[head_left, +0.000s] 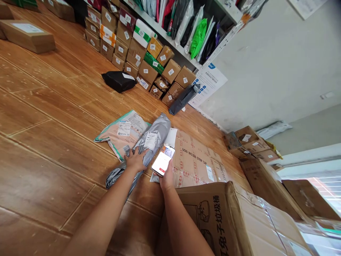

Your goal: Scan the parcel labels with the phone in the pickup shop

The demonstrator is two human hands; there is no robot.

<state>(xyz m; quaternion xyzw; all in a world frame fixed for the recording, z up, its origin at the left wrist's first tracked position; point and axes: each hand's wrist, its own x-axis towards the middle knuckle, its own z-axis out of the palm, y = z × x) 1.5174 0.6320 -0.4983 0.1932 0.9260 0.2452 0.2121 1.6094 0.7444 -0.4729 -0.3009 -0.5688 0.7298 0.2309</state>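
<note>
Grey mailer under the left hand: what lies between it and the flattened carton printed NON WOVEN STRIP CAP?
Head view: the phone in the right hand, held over a white sheet between them.

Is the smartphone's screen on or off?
On: the white-cased smartphone in the right hand shows a lit white display with a red button.

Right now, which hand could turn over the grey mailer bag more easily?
Probably the left hand: it already rests flat on the grey mailer bag. The right hand is busy holding the phone.
</note>
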